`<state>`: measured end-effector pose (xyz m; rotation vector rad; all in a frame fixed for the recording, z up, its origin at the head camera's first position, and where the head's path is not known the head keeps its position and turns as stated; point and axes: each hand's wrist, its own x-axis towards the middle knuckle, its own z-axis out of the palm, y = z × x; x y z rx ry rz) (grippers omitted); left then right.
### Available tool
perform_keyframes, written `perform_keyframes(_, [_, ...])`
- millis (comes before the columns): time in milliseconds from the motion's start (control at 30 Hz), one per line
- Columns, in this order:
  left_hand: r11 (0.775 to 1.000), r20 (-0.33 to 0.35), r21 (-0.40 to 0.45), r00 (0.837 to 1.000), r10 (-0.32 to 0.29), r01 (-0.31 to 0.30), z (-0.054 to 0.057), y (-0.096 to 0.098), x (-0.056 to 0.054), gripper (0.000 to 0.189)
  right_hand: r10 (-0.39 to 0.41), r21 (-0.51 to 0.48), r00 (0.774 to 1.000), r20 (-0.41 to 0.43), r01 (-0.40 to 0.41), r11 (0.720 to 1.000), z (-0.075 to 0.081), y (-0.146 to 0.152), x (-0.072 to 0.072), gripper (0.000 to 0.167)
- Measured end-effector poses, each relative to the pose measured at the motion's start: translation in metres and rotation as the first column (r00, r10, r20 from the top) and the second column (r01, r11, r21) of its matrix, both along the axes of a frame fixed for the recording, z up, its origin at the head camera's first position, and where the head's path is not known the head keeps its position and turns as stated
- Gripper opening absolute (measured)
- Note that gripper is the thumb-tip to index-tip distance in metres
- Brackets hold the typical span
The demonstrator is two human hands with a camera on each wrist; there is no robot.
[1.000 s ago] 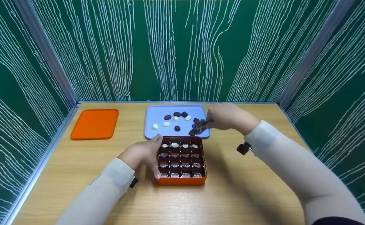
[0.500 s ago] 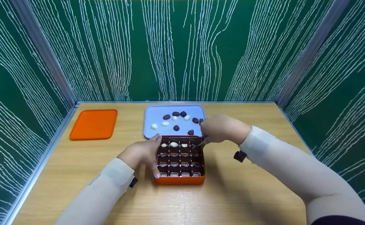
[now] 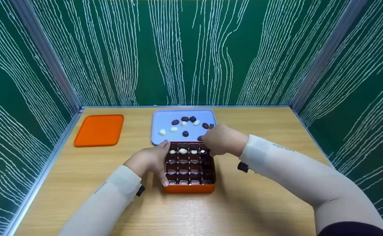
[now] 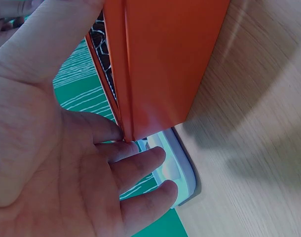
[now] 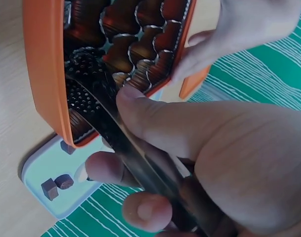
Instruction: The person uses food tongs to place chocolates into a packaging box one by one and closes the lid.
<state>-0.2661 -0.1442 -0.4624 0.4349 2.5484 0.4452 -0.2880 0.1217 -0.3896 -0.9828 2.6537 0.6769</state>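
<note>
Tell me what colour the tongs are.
The tongs are black; the right wrist view shows it best.

The box (image 3: 189, 189) is orange, tongs (image 5: 143, 170) black, tray (image 3: 161, 120) pale blue, walls (image 3: 191, 49) white-lined green.

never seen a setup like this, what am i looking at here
There is no robot, only a person working. The wide picture is taken from the head, the close-ups from each wrist. On the wooden table are an orange divided box, a blue tray with white and dark chocolates, and what looks like an orange lid. The left hand rests against the box's side. The right hand has black tongs in its grip, their dotted ends within the box.
</note>
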Motion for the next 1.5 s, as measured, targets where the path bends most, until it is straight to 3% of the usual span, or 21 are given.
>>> perform_keyframes(167, [1.000, 0.001, 0.000, 1.000, 0.003, -0.003, 0.000, 0.000, 0.000, 0.170, -0.042, 0.014, 0.999, 0.033, 0.041, 0.999, 0.006, -0.002, 0.002, 0.033])
perform_keyframes(333, [1.000, -0.001, 0.017, 1.000, 0.011, -0.011, -0.001, 0.000, 0.000, 0.172, -0.101, -0.021, 0.987, 0.124, 0.105, 0.994, 0.023, 0.005, -0.003, 0.034])
perform_keyframes(467, [1.000, -0.001, 0.023, 1.000, 0.018, -0.018, -0.001, -0.001, 0.000, 0.173, -0.136, -0.111, 0.969, 0.204, 0.161, 0.981, 0.040, 0.019, -0.016, 0.044])
perform_keyframes(567, [1.000, -0.004, 0.021, 1.000, 0.022, -0.021, -0.001, -0.001, 0.000, 0.172, -0.146, -0.215, 0.974, 0.172, 0.182, 0.960, 0.042, 0.032, -0.031, 0.040])
perform_keyframes(733, [0.999, -0.009, 0.019, 0.999, 0.039, -0.039, 0.000, -0.001, 0.000, 0.171, -0.225, -0.320, 0.968, 0.107, 0.248, 0.915, 0.017, 0.044, -0.059, 0.032])
perform_keyframes(900, [1.000, 0.003, 0.012, 1.000, 0.025, -0.025, -0.001, 0.001, 0.000, 0.170, -0.251, -0.347, 0.956, 0.150, 0.289, 0.892, -0.012, 0.047, -0.078, 0.018])
perform_keyframes(1067, [1.000, 0.008, 0.007, 1.000, 0.021, -0.021, -0.001, 0.001, -0.001, 0.169, -0.299, -0.342, 0.937, 0.183, 0.346, 0.874, -0.027, 0.040, -0.087, 0.024])
perform_keyframes(1300, [1.000, -0.008, 0.004, 1.000, 0.010, -0.010, -0.001, 0.001, -0.001, 0.170, -0.311, -0.273, 0.943, 0.119, 0.333, 0.903, -0.035, 0.032, -0.087, 0.020])
perform_keyframes(1500, [1.000, -0.010, 0.002, 1.000, 0.010, -0.010, -0.001, 0.000, -0.001, 0.170, -0.315, -0.270, 0.941, 0.122, 0.337, 0.902, -0.036, 0.031, -0.088, 0.021])
